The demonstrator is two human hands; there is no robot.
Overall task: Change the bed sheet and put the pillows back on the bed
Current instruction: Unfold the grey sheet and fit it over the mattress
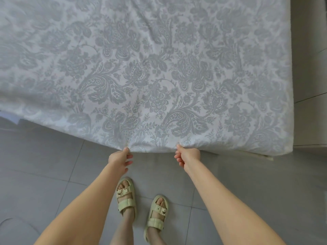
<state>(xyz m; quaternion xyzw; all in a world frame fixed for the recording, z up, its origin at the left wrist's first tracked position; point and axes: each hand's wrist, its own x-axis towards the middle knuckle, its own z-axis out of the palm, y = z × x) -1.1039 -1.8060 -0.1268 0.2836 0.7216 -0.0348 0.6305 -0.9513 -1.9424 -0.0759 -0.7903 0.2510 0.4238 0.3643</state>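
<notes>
Left hand (119,159) and right hand (188,156) each pinch the near hem of the floral damask bed sheet (141,76); fabric puckers at both grips.

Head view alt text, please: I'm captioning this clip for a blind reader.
Seen from above, a person's left hand and right hand each pinch the near edge of a white bed sheet with a grey floral pattern, spread flat ahead of them. Both bare arms reach forward. Below, the feet wear pale green sandals on grey floor tiles.
</notes>
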